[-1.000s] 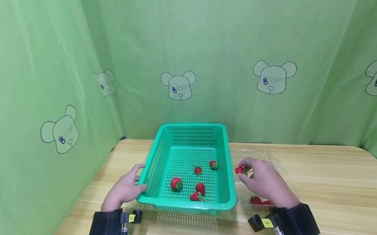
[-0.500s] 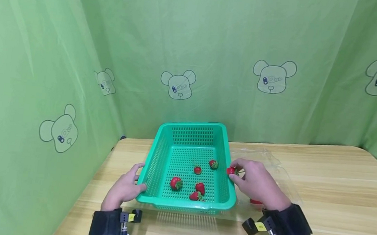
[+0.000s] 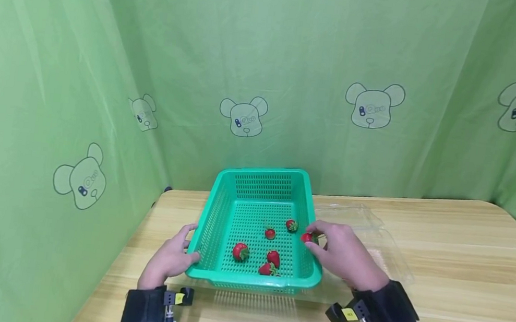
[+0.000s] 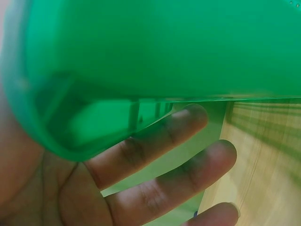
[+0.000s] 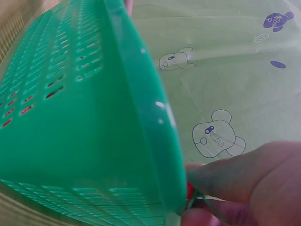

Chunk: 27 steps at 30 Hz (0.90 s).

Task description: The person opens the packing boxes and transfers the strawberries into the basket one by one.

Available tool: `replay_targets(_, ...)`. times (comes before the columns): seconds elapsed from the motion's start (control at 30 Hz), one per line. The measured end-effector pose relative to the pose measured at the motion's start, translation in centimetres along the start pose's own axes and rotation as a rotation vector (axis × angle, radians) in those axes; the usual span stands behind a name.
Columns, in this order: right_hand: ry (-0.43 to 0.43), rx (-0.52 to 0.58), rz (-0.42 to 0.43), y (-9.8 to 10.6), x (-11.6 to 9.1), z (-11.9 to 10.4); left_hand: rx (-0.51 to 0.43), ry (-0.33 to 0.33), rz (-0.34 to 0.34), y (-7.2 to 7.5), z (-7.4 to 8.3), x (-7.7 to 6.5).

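Note:
A green perforated plastic basket [image 3: 255, 281] stands on the table, several red strawberries [image 3: 241, 252] lying on its floor. My left hand [image 3: 171, 258] holds its near left corner, the thumb over the rim and the other fingers spread along the outside. In the left wrist view those fingers [image 4: 164, 188] show below the green wall. Just inside the right rim, my right hand [image 3: 342, 254] pinches a strawberry [image 3: 308, 237] between thumb and fingertips. In the right wrist view the rim hides most of this strawberry [image 5: 190, 190]; its green stem shows.
A clear plastic box [image 3: 393, 246] lies right of the basket, partly behind the right hand and forearm. The wooden table [image 3: 477, 278] extends to the right. Green curtains [image 3: 303, 92] hang behind and at both sides.
My right hand has carried the strawberry leftward from above the clear box, across the basket's right rim to its inner side. The left hand and basket stay in place.

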State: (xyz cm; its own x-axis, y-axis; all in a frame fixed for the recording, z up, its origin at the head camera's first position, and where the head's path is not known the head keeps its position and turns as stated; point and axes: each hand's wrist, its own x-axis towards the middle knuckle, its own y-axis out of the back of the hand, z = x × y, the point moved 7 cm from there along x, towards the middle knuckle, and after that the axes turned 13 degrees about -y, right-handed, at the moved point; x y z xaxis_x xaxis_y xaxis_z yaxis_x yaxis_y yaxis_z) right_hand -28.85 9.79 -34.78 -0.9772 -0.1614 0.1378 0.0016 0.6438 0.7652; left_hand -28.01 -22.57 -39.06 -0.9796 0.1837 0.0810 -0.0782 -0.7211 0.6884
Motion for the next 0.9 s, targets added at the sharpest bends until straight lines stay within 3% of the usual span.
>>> replay_targets(0.53, -0.052, -0.054, 0.008, 0.9, 0.3, 1.4, -0.013, -0.012, -0.002, 0.0, 0.1, -0.1)
replay_targets(0.9, -0.126, -0.167, -0.115, 1.1, 0.8, 4.9, -0.002, -0.014, -0.002, 0.0, 0.0, 0.1)
